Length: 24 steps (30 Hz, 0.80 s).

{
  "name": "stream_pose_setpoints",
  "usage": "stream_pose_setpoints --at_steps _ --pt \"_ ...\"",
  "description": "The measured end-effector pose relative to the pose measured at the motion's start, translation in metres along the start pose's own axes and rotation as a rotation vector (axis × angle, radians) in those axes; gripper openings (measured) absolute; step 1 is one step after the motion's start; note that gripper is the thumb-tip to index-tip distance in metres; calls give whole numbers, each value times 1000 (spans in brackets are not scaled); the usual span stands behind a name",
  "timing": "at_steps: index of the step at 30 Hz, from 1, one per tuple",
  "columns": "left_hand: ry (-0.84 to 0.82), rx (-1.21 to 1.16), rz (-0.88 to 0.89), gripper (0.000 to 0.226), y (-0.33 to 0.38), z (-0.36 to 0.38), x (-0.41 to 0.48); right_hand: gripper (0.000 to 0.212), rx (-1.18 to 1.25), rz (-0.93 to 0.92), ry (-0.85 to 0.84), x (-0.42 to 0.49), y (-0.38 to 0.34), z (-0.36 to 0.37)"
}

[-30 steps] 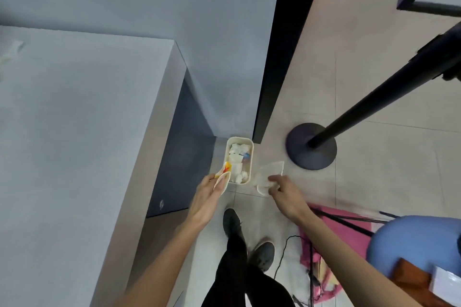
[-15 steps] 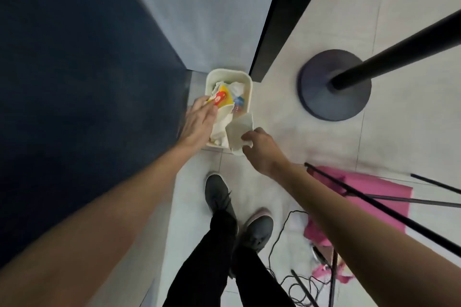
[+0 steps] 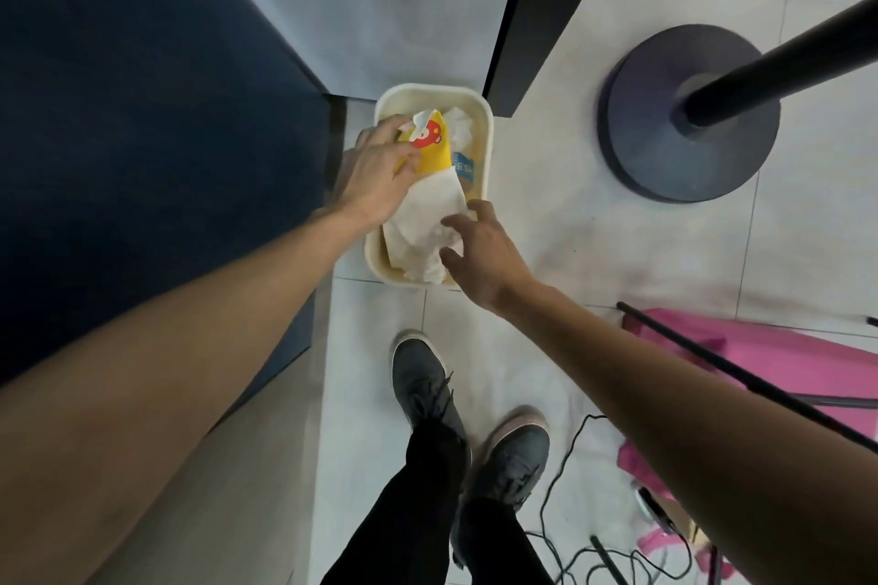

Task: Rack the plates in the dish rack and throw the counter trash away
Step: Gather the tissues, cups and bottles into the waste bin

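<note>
A cream rectangular trash bin (image 3: pixel 487 143) stands on the floor in the corner by the dark blue cabinet. My left hand (image 3: pixel 375 176) reaches into it and holds a yellow wrapper (image 3: pixel 433 147) with a red mark. A white paper napkin (image 3: pixel 425 223) lies on top of the bin's contents, below the wrapper. My right hand (image 3: pixel 480 247) hovers at the bin's near right rim, fingers spread, its fingertips at the napkin's edge. More white paper and a blue label lie deeper in the bin. No plates or dish rack are in view.
A dark round stanchion base (image 3: pixel 689 114) with its pole stands to the right. A black door frame (image 3: pixel 537 10) meets the bin's far corner. Pink sheet (image 3: pixel 760 361), black rods and cables lie at the lower right. My shoes (image 3: pixel 427 385) stand just behind the bin.
My view dropped closer to the bin. My right hand let the white napkin go into the bin and opened. My left hand pushed the yellow wrapper further in.
</note>
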<state>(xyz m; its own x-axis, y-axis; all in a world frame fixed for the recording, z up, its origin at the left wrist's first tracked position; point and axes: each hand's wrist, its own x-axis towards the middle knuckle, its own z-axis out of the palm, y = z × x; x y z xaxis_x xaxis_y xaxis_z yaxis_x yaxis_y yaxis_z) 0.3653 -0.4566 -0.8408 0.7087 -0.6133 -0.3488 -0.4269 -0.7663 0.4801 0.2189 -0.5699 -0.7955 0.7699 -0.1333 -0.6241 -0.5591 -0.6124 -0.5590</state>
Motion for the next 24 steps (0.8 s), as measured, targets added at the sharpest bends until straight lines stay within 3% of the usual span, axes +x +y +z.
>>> stream_pose_setpoints --at_steps 3,8,16,24 --pt "125 18 49 23 3 -1 -7 47 -176 -95 91 -8 -5 9" --pt "-43 283 297 44 -12 13 -21 51 -386 -118 -56 -2 0 29" --pt "-111 548 271 54 -14 36 -18 55 -519 -92 -121 9 16 47" --pt "-142 386 209 55 -3 18 -30 57 -404 -105 -82 -14 11 27"
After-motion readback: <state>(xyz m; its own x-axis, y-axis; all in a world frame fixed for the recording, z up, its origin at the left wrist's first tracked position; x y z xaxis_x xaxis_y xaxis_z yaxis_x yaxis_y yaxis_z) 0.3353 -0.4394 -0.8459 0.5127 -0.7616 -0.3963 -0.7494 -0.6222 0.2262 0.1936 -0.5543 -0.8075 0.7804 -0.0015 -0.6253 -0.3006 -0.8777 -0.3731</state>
